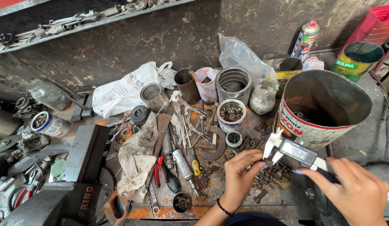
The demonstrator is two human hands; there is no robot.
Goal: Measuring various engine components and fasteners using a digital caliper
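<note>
Pinching a small dark metal part (267, 162) between fingertips, left hand (240, 173) is pressing it into silver digital caliper (293, 151), which right hand (358, 193) is gripping closed.

The counter (228, 209) is a rusty, orange-stained metal top, crowded with clutter. A dirty rag (138, 155) lies left of centre, with red-handled pliers (160, 169) and a yellow-handled screwdriver (193, 161) just beside it. A heap of loose bolts (270, 175) sits right of centre. Toward the wall stand several open tins (233, 83), a small tin of nuts (231, 115), a white plastic bag (123, 90) and a clear bag (244, 58). A large rusted can (322, 106) stands at the right, a spray can (305, 39) behind it. A grey vise (81, 167) sits at the left edge.
</note>
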